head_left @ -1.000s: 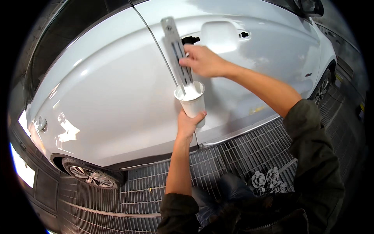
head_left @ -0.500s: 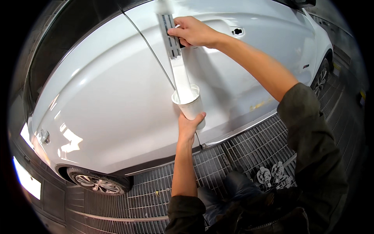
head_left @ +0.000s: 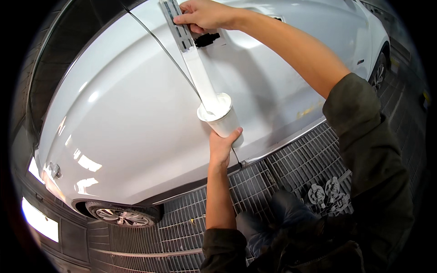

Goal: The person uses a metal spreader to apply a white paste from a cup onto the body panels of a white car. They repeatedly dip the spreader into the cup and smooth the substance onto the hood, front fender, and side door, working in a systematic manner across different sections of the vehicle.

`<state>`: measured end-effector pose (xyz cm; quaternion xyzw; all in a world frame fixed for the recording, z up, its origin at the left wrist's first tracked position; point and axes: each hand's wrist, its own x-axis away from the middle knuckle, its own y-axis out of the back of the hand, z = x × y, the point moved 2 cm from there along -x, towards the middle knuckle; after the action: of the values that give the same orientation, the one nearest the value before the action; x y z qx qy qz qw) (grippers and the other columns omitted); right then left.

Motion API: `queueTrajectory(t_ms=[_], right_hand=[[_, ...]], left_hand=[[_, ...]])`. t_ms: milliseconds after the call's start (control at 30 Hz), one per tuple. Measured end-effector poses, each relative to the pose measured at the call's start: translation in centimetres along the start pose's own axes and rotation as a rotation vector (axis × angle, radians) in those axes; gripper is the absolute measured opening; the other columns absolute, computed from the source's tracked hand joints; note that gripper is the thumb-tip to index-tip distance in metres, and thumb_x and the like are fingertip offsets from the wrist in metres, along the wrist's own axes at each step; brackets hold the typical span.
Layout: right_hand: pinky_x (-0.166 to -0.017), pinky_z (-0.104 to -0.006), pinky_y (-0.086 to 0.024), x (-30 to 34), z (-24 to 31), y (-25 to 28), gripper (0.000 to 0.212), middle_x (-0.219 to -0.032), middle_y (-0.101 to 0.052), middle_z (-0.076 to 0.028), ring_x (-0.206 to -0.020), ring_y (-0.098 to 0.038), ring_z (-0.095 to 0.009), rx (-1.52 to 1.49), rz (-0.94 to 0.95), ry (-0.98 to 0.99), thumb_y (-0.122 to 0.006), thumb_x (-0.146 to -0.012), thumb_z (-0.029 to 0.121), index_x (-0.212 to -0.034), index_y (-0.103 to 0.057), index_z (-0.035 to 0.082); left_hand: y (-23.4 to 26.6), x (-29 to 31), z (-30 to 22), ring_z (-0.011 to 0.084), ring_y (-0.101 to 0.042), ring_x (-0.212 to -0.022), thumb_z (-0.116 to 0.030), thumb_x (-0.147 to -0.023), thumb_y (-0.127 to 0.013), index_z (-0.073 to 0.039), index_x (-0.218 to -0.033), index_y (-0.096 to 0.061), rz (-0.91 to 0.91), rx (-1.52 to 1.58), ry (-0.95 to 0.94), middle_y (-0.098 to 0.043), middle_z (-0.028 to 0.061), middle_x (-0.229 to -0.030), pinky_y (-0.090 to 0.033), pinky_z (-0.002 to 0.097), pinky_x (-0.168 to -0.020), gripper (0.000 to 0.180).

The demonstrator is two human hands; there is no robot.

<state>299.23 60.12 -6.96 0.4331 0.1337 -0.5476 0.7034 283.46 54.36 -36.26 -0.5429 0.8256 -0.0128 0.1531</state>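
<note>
A white car (head_left: 136, 118) fills the frame's upper half above floor grating (head_left: 291, 168). The left hand (head_left: 223, 146) grips a white paint cup (head_left: 221, 116) at centre; the right hand (head_left: 202, 16), fingers clamped, lifts a paint-coated mixing stick (head_left: 191, 59) at top.

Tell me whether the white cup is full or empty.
Nearly full: white paint fills the cup close to its rim, and paint coats the stir stick above it.

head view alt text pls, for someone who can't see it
A person's left hand holds a white cup of white paint, while the right hand lifts a paint-coated flat stick from it. Behind is a silver car on a metal grate floor.
</note>
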Motion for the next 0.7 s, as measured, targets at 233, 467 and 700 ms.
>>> queueTrajectory(t_ms=[233,467,700], right_hand=[[-0.038,-0.0313,-0.031,-0.4,0.4,-0.3,0.031,-0.049,-0.05,-0.003,-0.04,-0.045,-0.012,0.034,-0.02,0.042,-0.055,-0.097,0.016,-0.068,-0.055,0.004],[-0.036,-0.0299,-0.026,-0.3,0.1,-0.3,0.024,-0.049,-0.046,-0.002,-0.038,-0.041,-0.011,-0.024,-0.002,-0.015,-0.054,-0.098,0.014,-0.077,-0.057,0.003],[-0.036,-0.0278,-0.025,0.3,0.7,-0.6,0.025,-0.051,-0.046,0.0,-0.039,-0.038,-0.009,0.074,-0.068,-0.095,-0.054,-0.099,0.02,-0.079,-0.056,0.006]], left_hand=[[0.2,-0.2,-0.2,0.021,-0.06,-0.098,-0.007,-0.074,-0.079,0.004,-0.119,-0.053,0.01,0.01,-0.038,-0.062,0.0117,-0.108,-0.05,0.0354,-0.085,0.053],[0.0,0.0,-1.1,0.0199,-0.061,-0.095,-0.011,-0.071,-0.08,0.004,-0.116,-0.055,-0.013,-0.008,-0.032,-0.062,0.011,-0.106,-0.05,0.0349,-0.081,0.054],[0.4,-0.2,-0.9,0.0195,-0.061,-0.095,-0.012,-0.071,-0.081,0.004,-0.116,-0.056,0.008,-0.03,-0.002,-0.063,0.0105,-0.105,-0.05,0.0343,-0.081,0.054]])
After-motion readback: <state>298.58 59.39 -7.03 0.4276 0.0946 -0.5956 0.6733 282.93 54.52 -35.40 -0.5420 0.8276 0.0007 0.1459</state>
